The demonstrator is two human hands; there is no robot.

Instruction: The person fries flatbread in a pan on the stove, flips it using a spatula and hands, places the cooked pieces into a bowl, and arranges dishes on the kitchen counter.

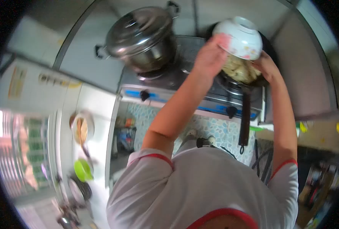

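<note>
A white bowl (239,38) with pink and orange patterns is tipped upside down over a dark pan with a long handle (244,122). My left hand (211,57) grips the bowl at its left side. On the bowl's right side is my right hand (268,66), its fingers at the rim and partly hidden. Pale yellowish food (241,70) lies in the pan under the bowl. The pan sits on the right burner of the gas stove (184,86).
A lidded steel pot (144,38) stands on the left burner. On the white counter (97,110) at the left are a round dish with food (83,129), a green bowl (83,170) and stacked dishes. Walls enclose the stove's back and right side.
</note>
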